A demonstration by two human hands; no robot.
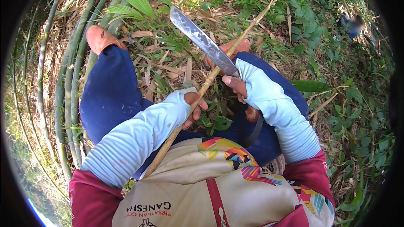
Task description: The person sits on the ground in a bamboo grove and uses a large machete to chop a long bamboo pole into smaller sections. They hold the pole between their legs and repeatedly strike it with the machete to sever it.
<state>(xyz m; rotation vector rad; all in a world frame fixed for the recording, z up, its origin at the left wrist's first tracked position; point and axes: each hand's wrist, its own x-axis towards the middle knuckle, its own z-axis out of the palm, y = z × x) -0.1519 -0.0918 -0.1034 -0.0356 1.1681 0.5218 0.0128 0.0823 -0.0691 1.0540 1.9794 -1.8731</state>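
A long, thin tan bamboo stick runs slantwise from beside my waist to the upper right. My left hand, in a light blue arm sleeve, is wrapped round its lower part. Closed on a machete's handle is my right hand, to the right of the stick. The machete's broad, stained blade points to the upper left and crosses over the stick. Below my right hand show a brown rounded wooden end and a dark strap; my fingers hide most of the handle.
Several green bamboo stems stand close on the left. Dry leaves and low green plants cover the ground. My bent legs in blue trousers flank the work. Another person is at the far right.
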